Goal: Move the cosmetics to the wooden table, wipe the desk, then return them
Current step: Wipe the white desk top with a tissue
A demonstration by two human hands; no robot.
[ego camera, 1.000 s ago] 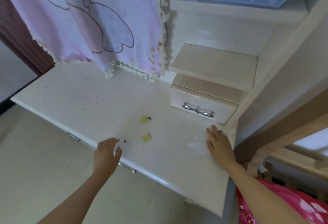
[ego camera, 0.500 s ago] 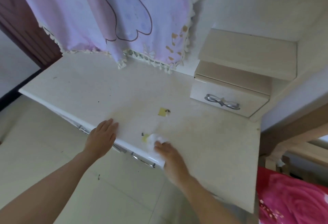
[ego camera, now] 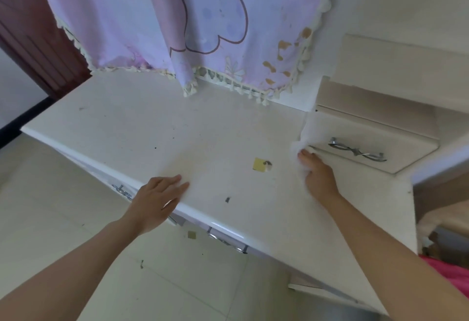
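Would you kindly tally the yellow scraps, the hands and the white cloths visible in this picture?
Yellow scraps: 2
Hands, left hand and right hand: 2
White cloth: 1
Total: 5

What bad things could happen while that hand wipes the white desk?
1. The yellow scrap lies loose on the desk, close to the right hand and its white wipe. A sweep could knock it off the front edge, where another scrap already lies on the floor.
2. The wipe is right up against the small drawer; it might snag on the metal handle.
3. The dark speck near the front edge may get smeared or missed.
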